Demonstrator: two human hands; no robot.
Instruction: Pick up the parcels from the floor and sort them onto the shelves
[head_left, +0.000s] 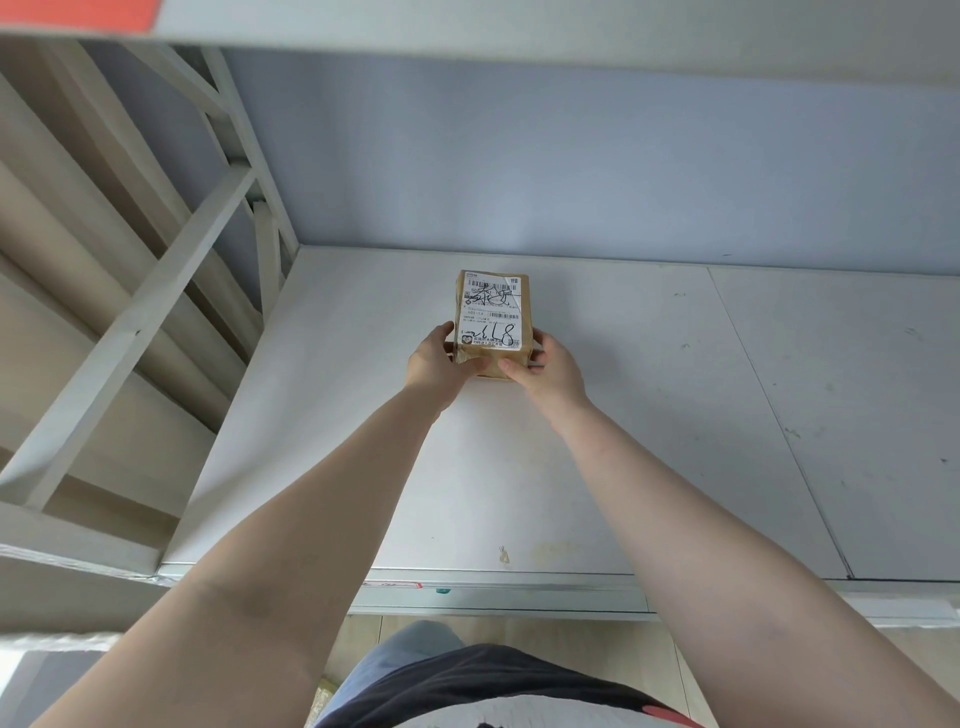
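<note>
- Nearest the camera, the person stands at the front lip of the shelf (519, 592), both forearms stretched forward over it. From this stance the reach is long, so the set-down is best done slowly, with the elbows kept low and the wrists steady.
- The left hand (434, 361) cups the near-left corner of the parcel (493, 322), thumb along the side and fingers curled under or against the near end.
- The right hand (545, 366) mirrors it on the near-right corner, with the thumb pressed to the parcel's near face. Both hands are closed on the box, not spread.
- The parcel is a small brown carton with its white label (492, 314) facing up. It sits toward the back of the shelf board, roughly mid-width, well clear of the left frame upright (270, 260).
- Whether its underside already rests flat on the board or is a touch lifted at the near end cannot be told from this angle. The person would do well to feel for full contact before letting go.
- A good finish likely means squaring the carton to the rear wall (571, 171), leaving the label readable from the front, and then drawing both hands straight back so that the box is not dragged.
- The open board to the right offers room for further parcels, so keeping this one snug to its spot seems sensible.
</note>
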